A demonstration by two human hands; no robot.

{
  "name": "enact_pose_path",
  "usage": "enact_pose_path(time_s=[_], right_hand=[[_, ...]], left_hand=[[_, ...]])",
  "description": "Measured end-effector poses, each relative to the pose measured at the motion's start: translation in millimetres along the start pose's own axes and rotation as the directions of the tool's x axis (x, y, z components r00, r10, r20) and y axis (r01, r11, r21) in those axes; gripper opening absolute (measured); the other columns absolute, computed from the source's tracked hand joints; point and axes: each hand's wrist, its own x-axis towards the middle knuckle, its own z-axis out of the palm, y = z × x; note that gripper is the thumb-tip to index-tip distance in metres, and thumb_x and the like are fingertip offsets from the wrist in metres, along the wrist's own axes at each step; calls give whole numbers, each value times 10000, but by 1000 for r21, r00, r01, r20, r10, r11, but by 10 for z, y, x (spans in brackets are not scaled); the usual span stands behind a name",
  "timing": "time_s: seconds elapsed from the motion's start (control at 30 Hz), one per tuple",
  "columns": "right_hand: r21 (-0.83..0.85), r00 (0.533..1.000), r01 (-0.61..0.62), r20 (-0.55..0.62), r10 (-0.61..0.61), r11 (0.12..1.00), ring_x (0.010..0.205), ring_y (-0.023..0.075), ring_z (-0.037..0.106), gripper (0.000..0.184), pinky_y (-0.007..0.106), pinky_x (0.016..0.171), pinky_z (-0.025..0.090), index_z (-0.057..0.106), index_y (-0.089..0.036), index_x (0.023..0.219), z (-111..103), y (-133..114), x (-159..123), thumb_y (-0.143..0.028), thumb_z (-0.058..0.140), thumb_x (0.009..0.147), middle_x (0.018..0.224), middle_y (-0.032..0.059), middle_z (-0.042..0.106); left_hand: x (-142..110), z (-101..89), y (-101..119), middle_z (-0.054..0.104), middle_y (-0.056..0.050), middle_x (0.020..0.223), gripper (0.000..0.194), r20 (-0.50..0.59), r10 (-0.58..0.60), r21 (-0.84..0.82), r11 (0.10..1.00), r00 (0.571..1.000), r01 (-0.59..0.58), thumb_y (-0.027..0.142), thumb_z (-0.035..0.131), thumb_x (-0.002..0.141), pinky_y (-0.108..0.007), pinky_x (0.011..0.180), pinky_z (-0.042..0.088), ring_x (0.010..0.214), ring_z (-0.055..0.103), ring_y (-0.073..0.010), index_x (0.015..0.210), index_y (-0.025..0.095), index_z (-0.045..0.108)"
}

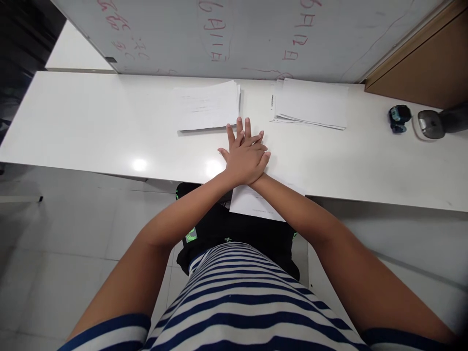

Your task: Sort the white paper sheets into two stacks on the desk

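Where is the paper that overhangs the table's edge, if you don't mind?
In the head view, the paper is just right of centre, partly covered by the right forearm.

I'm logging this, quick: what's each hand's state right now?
Left hand: open, lying across the right hand.
Right hand: open, mostly hidden beneath the left hand.

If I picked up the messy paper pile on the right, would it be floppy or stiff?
The right-hand paper pile would probably be floppy, since its sheets look thin. Their edges don't line up, so some might slip out. It lies flat on the table, so rolling seems unlikely.
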Motion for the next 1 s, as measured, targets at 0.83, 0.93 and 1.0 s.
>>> enact_pose_path(time_s=[0.83,0.93,1.0], right_hand=[[23,998,19,-54,-18,1000,1467,352,-13,699,700,1068,-44,128,-166,1543,11,-11,-23,-445,398,962,1610,156,10],[6,999,0,-34,0,1000,1470,338,-33,695,698,1068,-59,103,-179,1546,46,-16,24,-423,397,965,1612,145,-6],[14,1000,-29,11,29,999,1470,342,-52,717,698,1072,-69,92,-188,1549,50,-17,53,-428,415,956,1613,134,-30]], left_hand=[[-5,-19,-47,680,-8,1176,449,21,-15,-171,985,1000,18,395,302,962,-479,1216,-17,1392,344,-261,970,258,730],[-1,-22,-43,659,-14,1221,453,13,-20,-174,984,1000,22,397,296,962,-479,1215,-11,1389,348,-260,992,246,723],[-3,-22,-40,637,-10,1260,451,-5,-44,-196,980,999,42,413,302,959,-486,1214,-13,1398,330,-266,1015,246,717]])
